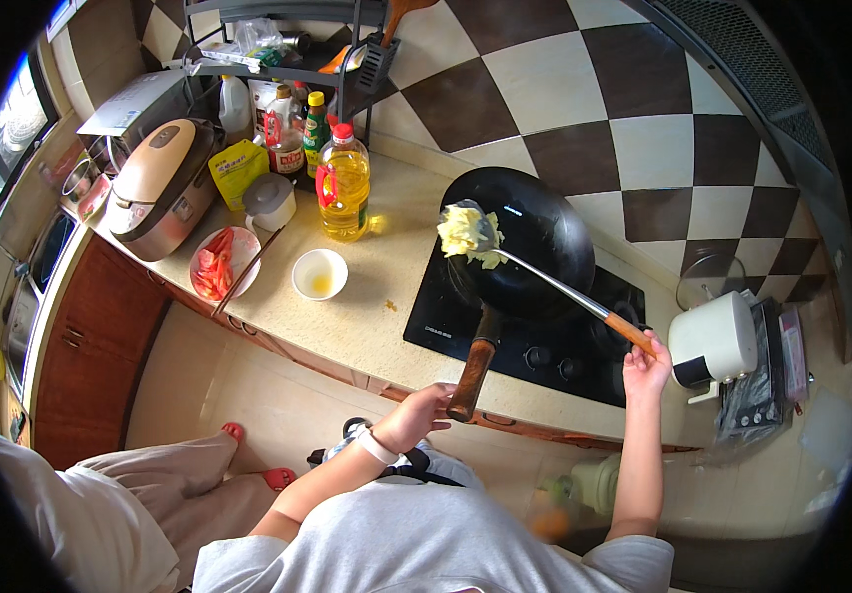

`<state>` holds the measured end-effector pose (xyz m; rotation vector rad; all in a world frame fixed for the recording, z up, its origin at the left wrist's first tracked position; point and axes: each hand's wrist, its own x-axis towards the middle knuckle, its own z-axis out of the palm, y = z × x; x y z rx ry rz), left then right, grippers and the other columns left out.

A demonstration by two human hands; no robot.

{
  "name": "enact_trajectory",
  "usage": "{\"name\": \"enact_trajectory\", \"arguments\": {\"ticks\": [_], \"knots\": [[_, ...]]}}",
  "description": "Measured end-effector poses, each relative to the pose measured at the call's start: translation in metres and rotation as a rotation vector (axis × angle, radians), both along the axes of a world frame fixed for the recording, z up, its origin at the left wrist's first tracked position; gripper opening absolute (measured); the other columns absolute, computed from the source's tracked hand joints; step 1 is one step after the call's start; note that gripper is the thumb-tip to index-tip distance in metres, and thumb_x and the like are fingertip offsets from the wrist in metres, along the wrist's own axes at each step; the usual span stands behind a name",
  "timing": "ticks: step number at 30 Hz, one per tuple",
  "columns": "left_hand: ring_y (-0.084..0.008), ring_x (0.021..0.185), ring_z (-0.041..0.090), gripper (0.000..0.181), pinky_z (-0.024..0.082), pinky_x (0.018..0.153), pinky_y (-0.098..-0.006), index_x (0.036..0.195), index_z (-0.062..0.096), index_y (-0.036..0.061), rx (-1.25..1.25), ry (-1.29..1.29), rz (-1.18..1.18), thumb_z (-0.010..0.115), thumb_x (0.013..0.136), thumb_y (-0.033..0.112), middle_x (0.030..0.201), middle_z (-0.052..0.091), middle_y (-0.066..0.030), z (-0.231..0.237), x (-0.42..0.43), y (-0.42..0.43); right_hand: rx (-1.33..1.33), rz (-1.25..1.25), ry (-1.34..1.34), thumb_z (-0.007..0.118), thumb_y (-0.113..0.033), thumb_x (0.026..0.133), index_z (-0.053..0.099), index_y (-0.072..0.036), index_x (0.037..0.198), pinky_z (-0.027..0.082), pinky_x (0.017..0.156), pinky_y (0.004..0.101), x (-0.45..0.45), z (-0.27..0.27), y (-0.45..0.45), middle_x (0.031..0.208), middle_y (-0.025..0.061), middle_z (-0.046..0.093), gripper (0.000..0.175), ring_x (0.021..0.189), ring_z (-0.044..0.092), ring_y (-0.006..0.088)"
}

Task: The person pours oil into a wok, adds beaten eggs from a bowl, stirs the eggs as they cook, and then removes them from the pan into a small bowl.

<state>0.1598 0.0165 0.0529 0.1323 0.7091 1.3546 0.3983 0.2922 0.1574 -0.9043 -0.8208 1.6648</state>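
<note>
My right hand [646, 367] grips the wooden end of a long metal spatula [559, 285]. A heap of yellow cooked egg [463, 231] rests on the spatula's blade, over the left rim of a black wok [544, 237]. The wok sits on a black glass cooktop [433, 311]. My left hand [415, 419], fingers apart, is beside the end of the wok's wooden handle [472, 378]. It does not close around the handle. Left of the cooktop, a white bowl [331, 265] has a little yellow liquid in its bottom.
A plate [252, 278] of cut tomato [214, 263] bears chopsticks [248, 270]. Behind stand an oil bottle [344, 193], a lidded pot [270, 207] and a rice cooker [163, 185]. A white appliance [715, 337] stands right. Another person [92, 511] stands at my left.
</note>
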Motion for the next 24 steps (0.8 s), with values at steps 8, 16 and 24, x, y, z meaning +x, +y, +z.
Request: {"name": "enact_trajectory", "arguments": {"ticks": [8,16,24], "knots": [[-0.0174,0.101,0.048,0.041,0.033,0.088,-0.0326,0.115,0.048,0.0132,0.047,-0.027,-0.056,0.047,0.082,0.037,0.107,0.054,-0.0052,0.003,-0.020,-0.020,0.010,0.195,-0.025,0.049,-0.014,0.075,0.059,-0.003,0.085,0.051,0.048,0.0324,-0.084,-0.005,-0.057,0.054,0.0065,0.053,0.018,0.040,0.047,0.0130],[-0.0194,0.101,0.050,0.036,0.038,0.086,-0.0329,0.112,0.052,0.0108,0.083,-0.123,-0.025,0.047,0.085,0.035,0.105,0.056,-0.0061,-0.012,-0.043,-0.041,0.211,0.327,-0.140,0.050,-0.006,0.073,0.056,0.005,0.084,0.053,0.047,0.0349,-0.170,-0.016,-0.113,0.056,0.0121,0.053,0.017,0.040,0.050,0.0178],[-0.0198,0.100,0.052,0.037,0.038,0.087,-0.0337,0.112,0.051,0.0086,0.115,-0.178,-0.035,0.045,0.086,0.034,0.105,0.057,-0.0063,-0.015,-0.060,-0.052,1.173,0.752,-0.511,0.062,-0.002,0.067,0.062,0.001,0.084,0.046,0.047,0.0260,-0.191,0.000,-0.152,0.070,0.0119,0.059,0.018,0.052,0.058,0.0186]]}}
